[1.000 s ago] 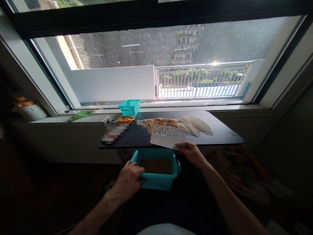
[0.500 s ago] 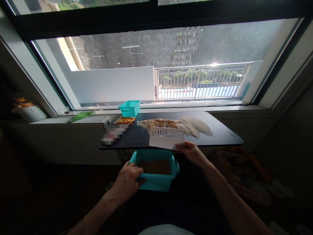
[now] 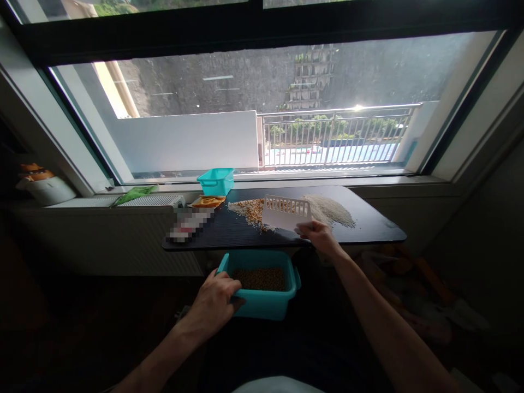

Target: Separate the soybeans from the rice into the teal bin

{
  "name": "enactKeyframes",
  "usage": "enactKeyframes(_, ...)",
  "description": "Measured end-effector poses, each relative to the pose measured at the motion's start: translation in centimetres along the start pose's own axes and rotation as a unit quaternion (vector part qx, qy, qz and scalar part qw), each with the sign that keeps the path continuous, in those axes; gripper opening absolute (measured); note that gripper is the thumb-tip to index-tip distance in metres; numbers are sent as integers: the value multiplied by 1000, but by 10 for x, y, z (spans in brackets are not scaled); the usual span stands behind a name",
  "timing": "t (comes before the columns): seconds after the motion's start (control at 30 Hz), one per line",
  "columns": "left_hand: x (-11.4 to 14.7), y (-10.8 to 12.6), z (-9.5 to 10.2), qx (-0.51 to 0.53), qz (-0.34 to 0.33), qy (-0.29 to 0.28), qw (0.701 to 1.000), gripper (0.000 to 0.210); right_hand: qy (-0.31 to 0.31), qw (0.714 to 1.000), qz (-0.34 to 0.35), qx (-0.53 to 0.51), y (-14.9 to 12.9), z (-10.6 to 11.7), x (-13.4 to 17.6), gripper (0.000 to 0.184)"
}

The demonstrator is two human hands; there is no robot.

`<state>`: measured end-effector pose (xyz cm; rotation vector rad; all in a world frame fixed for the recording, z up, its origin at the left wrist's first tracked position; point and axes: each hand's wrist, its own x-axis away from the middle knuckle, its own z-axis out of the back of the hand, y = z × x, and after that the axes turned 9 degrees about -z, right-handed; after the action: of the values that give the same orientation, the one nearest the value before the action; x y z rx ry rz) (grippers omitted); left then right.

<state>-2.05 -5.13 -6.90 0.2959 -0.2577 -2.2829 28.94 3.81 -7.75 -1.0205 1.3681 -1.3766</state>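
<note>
My left hand (image 3: 219,297) is closed on the left rim of a teal plastic bin (image 3: 262,303), which sits below the table's front edge with brown pellets (image 3: 258,278) inside. Between the fingers of my right hand (image 3: 317,234) is the lower right corner of a white slotted scoop (image 3: 284,216). The scoop is over the grain on the dark table (image 3: 372,226), its slots facing away from me. Orange-yellow kernels (image 3: 249,208) mixed with white grains lie to its left and behind it. A pile of white grains (image 3: 329,210) spreads to its right.
A second teal bin (image 3: 216,181) stands at the table's back left, beside an orange packet (image 3: 207,201) and a blurred-out flat item (image 3: 190,225). Left of the table are a radiator (image 3: 153,201) with a green cloth (image 3: 136,194) and a white pot (image 3: 47,188). Behind runs a window.
My right hand has carried the slotted scoop from the table's front edge forward and slightly right, over the grain. My left hand stays on the bin.
</note>
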Motion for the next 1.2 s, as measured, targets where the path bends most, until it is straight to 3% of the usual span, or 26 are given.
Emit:
enactKeyframes(0.33, 0, -2, -3, -4, -1, -1, 1000, 16, -24, 1000, -7, 13, -2, 21, 23, 44)
enactKeyframes(0.83, -1, 1, 4, -1, 13, -5, 1000, 19, -61, 998, -19, 26, -8, 21, 49, 52)
enactKeyframes(0.97, 1, 0, 7, -4, 18, -6, 1000, 18, -55, 998, 10, 25, -9, 4, 32, 52)
enactKeyframes(1.2, 15, -12, 18, -9, 67, -19, 998, 16, -80, 993, 53, 66, -2, -55, -3, 38)
